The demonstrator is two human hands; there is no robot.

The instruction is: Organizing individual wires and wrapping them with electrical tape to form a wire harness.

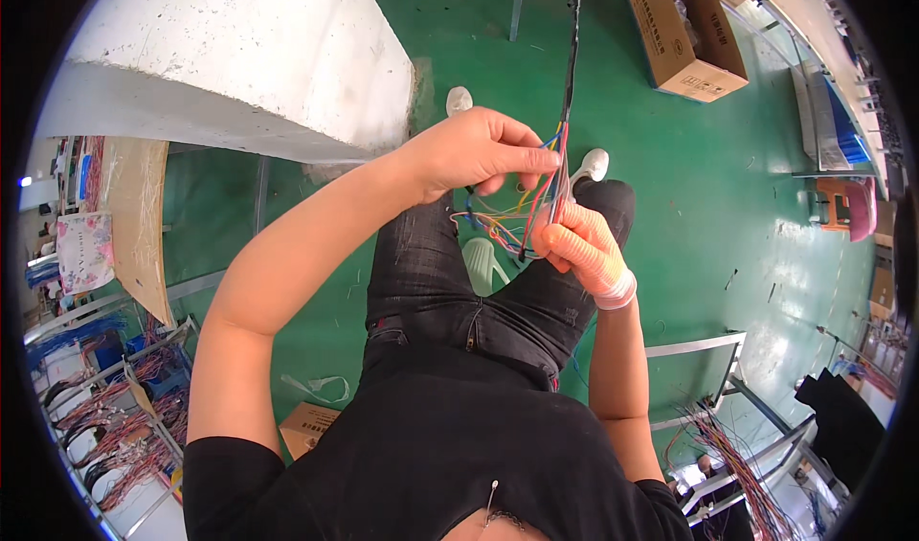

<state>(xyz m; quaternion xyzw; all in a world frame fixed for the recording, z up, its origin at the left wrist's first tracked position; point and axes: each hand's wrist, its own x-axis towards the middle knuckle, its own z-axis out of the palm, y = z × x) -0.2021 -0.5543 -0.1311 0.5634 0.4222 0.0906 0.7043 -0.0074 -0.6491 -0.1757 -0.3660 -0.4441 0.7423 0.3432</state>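
A wire harness with a black-wrapped trunk [572,57] comes down from the top of the view and fans out into loose coloured wires [548,191] in front of me. Bare and bent at the wrist, my left hand [503,153] pinches some of the wires just below the end of the black wrap. Lower down and to the right, my right hand [586,244], in an orange and white knitted glove, is closed round the same bundle. The wires' lower ends hang in loops over my lap, with a small dark connector [522,253] among them.
A white pillar [239,53] stands at the left. An opened cardboard box [684,38] rests on the green floor at the far right. Wire bundles hang on racks at the lower left and lower right [737,464]. An orange and pink stool [847,206] is at the right.
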